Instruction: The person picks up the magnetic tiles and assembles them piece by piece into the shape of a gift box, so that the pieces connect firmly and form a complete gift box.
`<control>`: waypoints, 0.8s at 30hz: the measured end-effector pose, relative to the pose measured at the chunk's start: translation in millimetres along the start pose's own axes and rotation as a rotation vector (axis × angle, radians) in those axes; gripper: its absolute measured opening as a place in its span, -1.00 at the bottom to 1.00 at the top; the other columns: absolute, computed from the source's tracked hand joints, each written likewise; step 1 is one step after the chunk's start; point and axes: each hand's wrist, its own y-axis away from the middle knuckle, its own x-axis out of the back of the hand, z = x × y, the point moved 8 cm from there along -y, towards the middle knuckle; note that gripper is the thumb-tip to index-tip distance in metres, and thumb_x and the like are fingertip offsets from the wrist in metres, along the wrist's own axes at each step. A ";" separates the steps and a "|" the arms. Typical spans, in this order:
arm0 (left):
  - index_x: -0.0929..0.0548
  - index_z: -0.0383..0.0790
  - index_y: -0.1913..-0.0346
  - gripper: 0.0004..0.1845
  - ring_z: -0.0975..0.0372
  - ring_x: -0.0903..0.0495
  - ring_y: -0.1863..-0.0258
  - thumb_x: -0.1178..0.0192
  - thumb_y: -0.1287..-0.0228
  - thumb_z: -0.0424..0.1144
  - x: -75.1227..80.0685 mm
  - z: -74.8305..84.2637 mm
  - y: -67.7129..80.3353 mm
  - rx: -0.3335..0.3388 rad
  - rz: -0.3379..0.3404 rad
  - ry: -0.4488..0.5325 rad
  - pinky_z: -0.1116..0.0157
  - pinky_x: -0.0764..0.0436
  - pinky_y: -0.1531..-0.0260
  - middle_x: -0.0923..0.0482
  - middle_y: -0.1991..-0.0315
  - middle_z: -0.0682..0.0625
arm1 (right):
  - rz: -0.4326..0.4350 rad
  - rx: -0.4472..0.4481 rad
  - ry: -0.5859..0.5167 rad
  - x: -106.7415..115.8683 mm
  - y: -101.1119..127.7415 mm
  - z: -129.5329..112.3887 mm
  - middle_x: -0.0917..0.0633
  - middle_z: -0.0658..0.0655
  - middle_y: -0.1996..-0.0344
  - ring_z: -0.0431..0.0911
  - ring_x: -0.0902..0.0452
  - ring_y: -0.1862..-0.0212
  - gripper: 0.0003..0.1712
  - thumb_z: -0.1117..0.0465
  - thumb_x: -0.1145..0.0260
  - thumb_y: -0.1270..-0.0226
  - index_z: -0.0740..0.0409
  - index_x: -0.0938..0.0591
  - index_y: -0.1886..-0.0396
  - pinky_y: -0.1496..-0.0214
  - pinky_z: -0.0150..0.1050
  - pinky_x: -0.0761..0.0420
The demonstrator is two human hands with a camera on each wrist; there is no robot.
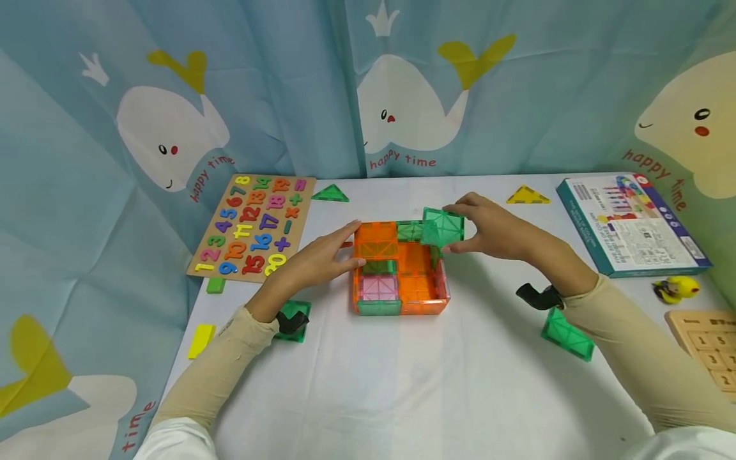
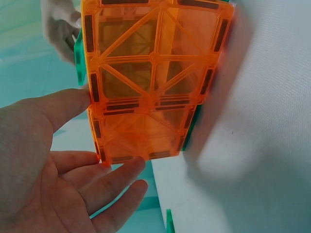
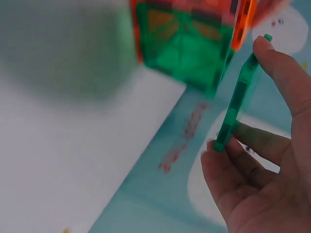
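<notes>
Only my right wrist view shows the green tile (image 3: 238,99) edge-on, pinched in my right hand (image 1: 494,227) (left hand (image 1: 322,259), fingers spread, touches the tile box (image 1: 399,268)).

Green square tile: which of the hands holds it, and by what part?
The right hand pinches the green square tile by its edges. The left hand holds nothing, touching the orange tile structure.

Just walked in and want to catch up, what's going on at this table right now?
A person is working on a magnetic tile structure of orange, green and pink squares on a white table. The left hand rests with straight fingers against its orange side. The right hand pinches a green square tile by its edges at the structure's far right corner. A number puzzle board lies to the left.
</notes>
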 end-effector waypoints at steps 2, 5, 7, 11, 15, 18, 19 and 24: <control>0.02 -0.05 -0.74 -0.05 0.04 -0.10 -0.68 -0.21 -0.54 0.18 -0.3 0.3 -0.8 -0.003 -0.001 0.001 -0.04 -0.16 -0.63 0.02 -0.73 -0.03 | -0.026 0.043 0.006 -7.3 -7.5 -9.5 -0.50 0.36 -0.28 0.24 -0.46 -0.28 -0.06 -0.06 -0.62 -0.27 0.34 -0.48 -0.48 -0.34 0.22 -0.56; 0.02 -0.06 -0.74 -0.05 0.04 -0.09 -0.68 -0.21 -0.54 0.19 -0.4 0.1 -1.3 -0.003 -0.002 -0.006 -0.04 -0.16 -0.63 0.03 -0.73 -0.03 | -0.066 0.084 0.005 -18.3 -16.4 -18.9 -0.49 0.35 -0.28 0.23 -0.43 -0.29 -0.08 -0.04 -0.62 -0.27 0.34 -0.48 -0.47 -0.36 0.21 -0.54; 0.02 -0.05 -0.74 -0.05 0.04 -0.08 -0.68 -0.21 -0.54 0.19 -0.6 -0.2 -1.6 -0.002 -0.003 -0.009 -0.03 -0.15 -0.63 0.03 -0.73 -0.03 | -0.085 0.100 0.008 -24.1 -20.4 -22.9 -0.49 0.35 -0.29 0.23 -0.40 -0.30 -0.08 -0.03 -0.61 -0.28 0.34 -0.48 -0.48 -0.36 0.20 -0.53; 0.01 -0.05 -0.74 -0.05 0.05 -0.08 -0.68 -0.21 -0.53 0.19 -0.9 -0.4 -2.2 -0.002 -0.003 -0.006 -0.03 -0.16 -0.63 0.03 -0.73 -0.02 | -0.095 0.117 0.029 -29.9 -24.8 -28.2 -0.46 0.34 -0.32 0.24 -0.36 -0.33 -0.10 -0.01 -0.60 -0.30 0.35 -0.48 -0.48 -0.38 0.19 -0.52; 0.01 -0.07 -0.74 -0.05 0.04 -0.10 -0.68 -0.21 -0.53 0.19 -1.4 -0.2 -2.7 -0.007 -0.001 -0.003 -0.03 -0.16 -0.62 0.02 -0.73 -0.03 | -0.097 0.109 0.036 -31.3 -25.5 -29.0 -0.43 0.36 -0.36 0.27 -0.33 -0.37 -0.10 0.00 -0.59 -0.31 0.35 -0.47 -0.49 -0.42 0.21 -0.49; 0.01 -0.07 -0.74 -0.05 0.04 -0.10 -0.68 -0.21 -0.54 0.18 -1.2 -0.2 -2.7 -0.004 -0.001 0.001 -0.03 -0.16 -0.62 0.02 -0.73 -0.03 | -0.103 0.094 0.021 -32.2 -25.1 -27.8 -0.40 0.38 -0.41 0.29 -0.30 -0.42 -0.08 -0.01 -0.58 -0.33 0.34 -0.44 -0.52 -0.45 0.24 -0.46; 0.01 -0.06 -0.74 -0.06 0.04 -0.09 -0.68 -0.22 -0.54 0.18 -1.2 -0.3 -2.6 -0.002 -0.001 0.003 -0.03 -0.16 -0.63 0.02 -0.73 -0.03 | -0.104 0.091 0.015 -32.3 -24.6 -27.5 -0.40 0.38 -0.42 0.30 -0.29 -0.43 -0.08 -0.02 -0.57 -0.34 0.33 -0.43 -0.53 -0.46 0.25 -0.45; 0.02 -0.05 -0.74 -0.06 0.05 -0.08 -0.69 -0.22 -0.54 0.17 -1.5 -1.4 -1.9 0.010 -0.003 0.007 -0.02 -0.15 -0.63 0.04 -0.73 -0.02 | -0.074 0.053 0.000 -28.9 -16.4 -21.8 -0.41 0.34 -0.46 0.27 -0.30 -0.47 -0.02 -0.13 -0.54 -0.35 0.25 -0.38 -0.59 -0.48 0.28 -0.42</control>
